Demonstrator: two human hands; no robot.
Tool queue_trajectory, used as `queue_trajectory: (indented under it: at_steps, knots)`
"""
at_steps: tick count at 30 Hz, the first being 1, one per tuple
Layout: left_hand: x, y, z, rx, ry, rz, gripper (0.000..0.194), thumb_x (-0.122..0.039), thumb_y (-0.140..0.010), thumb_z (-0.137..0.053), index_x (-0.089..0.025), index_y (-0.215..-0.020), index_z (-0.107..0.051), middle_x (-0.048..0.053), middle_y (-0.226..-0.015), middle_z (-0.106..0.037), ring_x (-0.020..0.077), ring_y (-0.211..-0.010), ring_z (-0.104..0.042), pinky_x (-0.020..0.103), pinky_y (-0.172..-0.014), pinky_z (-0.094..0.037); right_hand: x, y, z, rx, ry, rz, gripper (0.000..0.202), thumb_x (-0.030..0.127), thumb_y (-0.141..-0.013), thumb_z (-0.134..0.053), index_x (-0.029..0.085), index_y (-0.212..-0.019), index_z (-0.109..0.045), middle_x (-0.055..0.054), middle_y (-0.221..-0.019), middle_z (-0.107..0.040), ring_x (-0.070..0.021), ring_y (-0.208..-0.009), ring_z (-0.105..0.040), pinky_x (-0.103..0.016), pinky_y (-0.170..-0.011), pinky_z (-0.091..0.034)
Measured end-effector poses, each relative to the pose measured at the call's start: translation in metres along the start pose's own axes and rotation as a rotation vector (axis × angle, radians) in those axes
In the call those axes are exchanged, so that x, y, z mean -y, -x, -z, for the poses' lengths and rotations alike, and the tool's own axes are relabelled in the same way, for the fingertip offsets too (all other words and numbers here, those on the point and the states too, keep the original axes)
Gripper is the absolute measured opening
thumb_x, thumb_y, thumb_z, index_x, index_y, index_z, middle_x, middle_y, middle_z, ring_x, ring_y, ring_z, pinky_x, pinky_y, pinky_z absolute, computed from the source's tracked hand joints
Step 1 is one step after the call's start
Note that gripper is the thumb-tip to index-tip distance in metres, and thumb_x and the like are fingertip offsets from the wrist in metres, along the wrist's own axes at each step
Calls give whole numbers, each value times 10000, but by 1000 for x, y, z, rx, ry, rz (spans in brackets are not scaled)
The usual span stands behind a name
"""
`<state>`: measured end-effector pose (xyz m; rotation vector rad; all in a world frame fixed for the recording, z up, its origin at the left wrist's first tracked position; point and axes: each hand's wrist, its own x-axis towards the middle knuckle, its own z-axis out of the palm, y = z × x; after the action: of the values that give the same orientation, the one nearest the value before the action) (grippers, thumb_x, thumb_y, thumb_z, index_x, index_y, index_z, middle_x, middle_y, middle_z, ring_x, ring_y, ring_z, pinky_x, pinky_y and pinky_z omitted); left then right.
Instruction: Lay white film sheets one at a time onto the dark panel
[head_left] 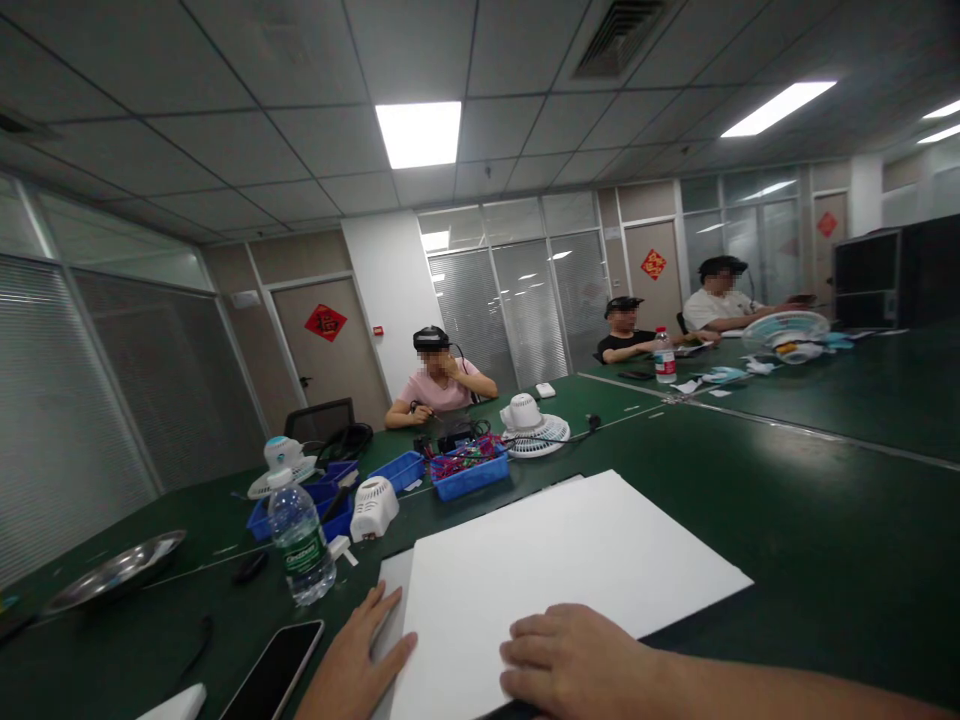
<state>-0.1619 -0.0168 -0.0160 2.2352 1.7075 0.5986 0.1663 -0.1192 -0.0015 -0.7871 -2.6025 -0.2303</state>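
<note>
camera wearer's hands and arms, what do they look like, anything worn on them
The left hand and right hand are bare, with no glove or ring visible. The right forearm shows no sleeve, watch or cable; the left forearm is out of frame.

sheet (570, 560) before tray (472, 486) | phone (274, 668) left of sheet | bottle (300, 548) behind phone | all on table (825, 570)

Dark green counter (795, 540): clear plastic bottle with green label (304, 548) standing left, black-screened phone (271, 668) lying flat near it. Shiny round metal dish (120, 572) farther left. Beyond the bottle: white plastic fan housing (375, 506), then blue plastic bin (472, 483) with tangled red wires (469, 456), white round-grilled fan (525, 413) just beside. Red-capped clear bottle (664, 358) farther right. Pink-shirted person (442, 388) seated opposite.
</note>
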Motion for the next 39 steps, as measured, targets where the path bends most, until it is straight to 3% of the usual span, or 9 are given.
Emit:
queue_trajectory:
  at_steps: [4,7,9,13,18,29,32,35,39]
  knots:
    - [5,-2,-4,-20,33,-31,667,-477,-826,-541,-187,-1426,-530,97,-1606,-378,289,-1476,-357,480,-1239,-224,-8,10,20,105,-208,8,446,436,-990,-438,264,-1390,-536,-74,-1444,-561,-246,-1341,-506,-368,-1057,-453]
    - [5,-2,-4,-14,61,-51,622,-337,-782,-537,-228,-1393,-571,44,-1614,-365,295,-1487,-320,482,-1241,-193,-18,18,33,108,-183,-183,542,548,-939,-489,255,-1392,-547,-105,-1503,-491,-317,-1383,-448,-476,-1096,-409]
    - [4,-2,-3,-7,65,-66,602,-300,-771,-523,-245,-1366,-596,27,-1603,-387,296,-1493,-295,495,-1240,-168,-26,22,36,109,-130,-315,592,614,-892,-526,234,-1340,-597,-137,-1438,-554,-350,-1315,-513,-513,-1061,-423]
    - [1,-2,-4,-1,38,-69,610,-433,-824,-525,-223,-1396,-559,60,-1597,-379,313,-1489,-290,518,-1234,-177,-37,28,32,148,-142,-305,610,640,-867,-545,214,-1295,-631,-146,-1319,-635,-316,-1197,-593,-460,-999,-461]
    - [4,-2,-7,-5,-1,-103,625,-498,-841,-514,-211,-1394,-563,84,-1585,-368,321,-1483,-304,543,-1233,-169,-36,28,26,181,-249,-233,769,670,-842,-573,220,-1460,-483,-153,-1501,-481,-368,-1370,-446,-505,-1122,-368]
    - [4,0,-6,25,56,-66,612,-533,-880,-481,-235,-1411,-543,48,-1606,-324,283,-1505,-225,520,-1237,-125,-30,26,28,211,-365,-391,866,710,-810,-605,236,-1510,-417,-168,-1585,-335,-376,-1455,-304,-572,-1195,-215]
    - [3,0,-6,38,32,-77,619,-529,-877,-495,-235,-1420,-530,51,-1609,-311,283,-1506,-210,520,-1237,-117,-32,24,29,196,-320,-343,790,673,-811,-634,231,-1452,-500,-170,-1555,-393,-389,-1433,-343,-596,-1158,-277]
    - [3,1,-7,26,29,-73,623,-537,-861,-518,-230,-1402,-554,53,-1603,-320,307,-1502,-208,544,-1230,-142,-33,23,28,109,-168,-171,586,609,-888,-586,224,-1329,-605,-129,-1484,-508,-346,-1392,-426,-562,-1125,-349]
    - [5,1,-9,14,75,-62,612,-545,-848,-535,-259,-1389,-566,20,-1601,-312,307,-1504,-207,552,-1231,-152,-30,18,22,-200,177,220,321,439,-956,-561,177,-1090,-690,-58,-1275,-682,-243,-1180,-620,-412,-965,-508]
